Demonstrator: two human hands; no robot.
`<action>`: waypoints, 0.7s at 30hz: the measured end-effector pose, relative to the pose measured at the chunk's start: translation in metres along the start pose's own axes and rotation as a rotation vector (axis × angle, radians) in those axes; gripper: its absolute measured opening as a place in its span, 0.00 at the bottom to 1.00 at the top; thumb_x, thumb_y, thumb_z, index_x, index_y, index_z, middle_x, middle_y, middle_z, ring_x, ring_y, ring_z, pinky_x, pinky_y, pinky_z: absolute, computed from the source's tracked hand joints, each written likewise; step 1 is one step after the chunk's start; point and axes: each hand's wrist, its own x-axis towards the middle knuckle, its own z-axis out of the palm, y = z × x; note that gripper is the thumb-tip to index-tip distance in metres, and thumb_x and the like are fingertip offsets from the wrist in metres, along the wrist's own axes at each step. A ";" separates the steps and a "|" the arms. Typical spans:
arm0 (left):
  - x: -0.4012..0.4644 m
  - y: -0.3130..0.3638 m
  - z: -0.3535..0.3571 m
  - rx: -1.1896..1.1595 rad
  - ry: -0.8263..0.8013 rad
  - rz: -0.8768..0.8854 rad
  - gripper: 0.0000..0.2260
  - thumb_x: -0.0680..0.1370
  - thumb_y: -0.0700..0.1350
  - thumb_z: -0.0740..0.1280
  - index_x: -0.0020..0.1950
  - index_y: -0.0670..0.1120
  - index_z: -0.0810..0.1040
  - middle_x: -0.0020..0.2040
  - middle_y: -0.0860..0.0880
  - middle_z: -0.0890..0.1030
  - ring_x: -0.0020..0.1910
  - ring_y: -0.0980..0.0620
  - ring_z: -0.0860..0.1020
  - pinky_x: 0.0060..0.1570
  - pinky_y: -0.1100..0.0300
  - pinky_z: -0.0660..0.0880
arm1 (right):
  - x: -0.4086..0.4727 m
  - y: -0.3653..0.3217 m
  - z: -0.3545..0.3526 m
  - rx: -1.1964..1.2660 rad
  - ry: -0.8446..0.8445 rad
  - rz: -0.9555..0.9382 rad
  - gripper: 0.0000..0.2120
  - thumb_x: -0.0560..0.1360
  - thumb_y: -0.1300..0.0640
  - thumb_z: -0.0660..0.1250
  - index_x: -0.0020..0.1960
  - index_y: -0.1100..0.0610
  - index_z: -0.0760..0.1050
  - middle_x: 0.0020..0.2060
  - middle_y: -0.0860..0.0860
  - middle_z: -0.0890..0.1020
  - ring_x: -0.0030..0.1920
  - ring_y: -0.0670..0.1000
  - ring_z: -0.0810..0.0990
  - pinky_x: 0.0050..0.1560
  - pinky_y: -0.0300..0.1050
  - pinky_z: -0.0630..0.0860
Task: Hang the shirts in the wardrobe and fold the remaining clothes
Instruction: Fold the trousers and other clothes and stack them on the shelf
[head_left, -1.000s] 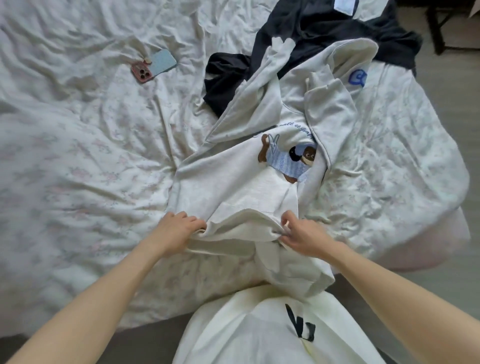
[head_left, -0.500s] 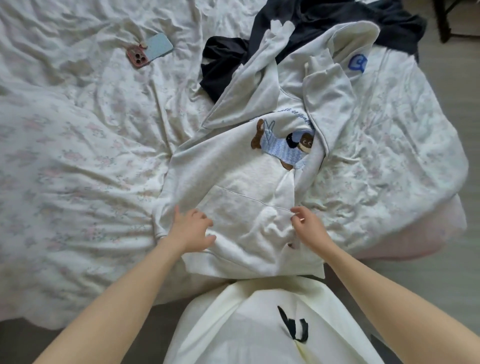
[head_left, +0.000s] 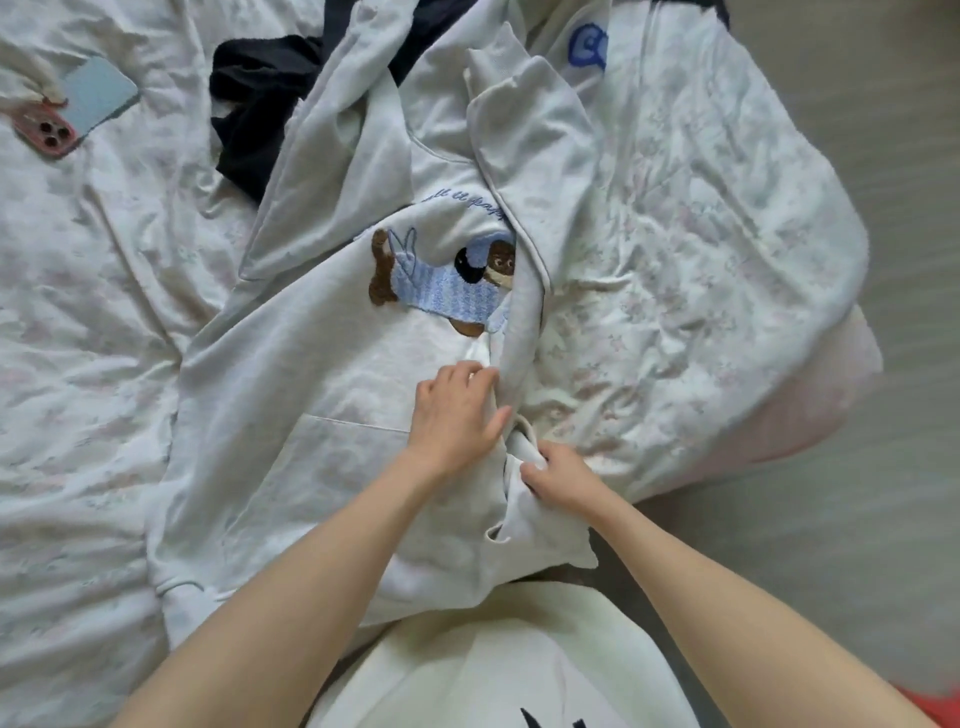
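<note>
A pale grey hoodie (head_left: 322, 395) with a bear patch on the chest lies face up on the bed, hem toward me. My left hand (head_left: 457, 410) rests on its front at the right side, fingertips curled round a fold of cloth beside the sleeve. My right hand (head_left: 558, 478) grips a bunch of the hoodie's right edge just below. A dark garment (head_left: 260, 104) lies partly under the hoodie's hood at the back.
A phone (head_left: 67, 111) in a pink case lies on the floral bedspread (head_left: 93, 312) at the far left. The bed's corner (head_left: 831, 374) rounds off at the right, with grey floor (head_left: 883, 156) beyond. My white top fills the bottom of the view.
The hoodie's hem has been pulled down flat toward me. My left hand crossed from the left side of the pocket to the right edge, close to my right hand.
</note>
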 end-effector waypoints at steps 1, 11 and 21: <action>0.011 0.010 0.002 0.037 -0.020 -0.030 0.24 0.74 0.59 0.63 0.65 0.48 0.69 0.64 0.48 0.70 0.63 0.46 0.67 0.58 0.51 0.63 | -0.005 0.003 -0.003 0.034 -0.007 0.012 0.04 0.71 0.58 0.59 0.39 0.58 0.68 0.33 0.50 0.72 0.33 0.49 0.70 0.33 0.42 0.65; 0.073 0.089 -0.018 -0.500 0.071 -0.206 0.14 0.80 0.47 0.57 0.36 0.43 0.65 0.35 0.44 0.72 0.41 0.42 0.73 0.36 0.54 0.60 | -0.086 0.084 -0.065 0.277 0.472 0.192 0.10 0.70 0.53 0.62 0.36 0.59 0.69 0.33 0.51 0.74 0.35 0.54 0.72 0.35 0.47 0.66; 0.050 0.106 0.004 -0.250 -0.092 0.234 0.20 0.75 0.41 0.65 0.67 0.40 0.70 0.65 0.42 0.72 0.64 0.43 0.69 0.63 0.50 0.66 | -0.087 0.105 -0.050 0.609 0.556 0.102 0.14 0.72 0.57 0.65 0.33 0.54 0.61 0.28 0.46 0.64 0.30 0.47 0.62 0.32 0.42 0.59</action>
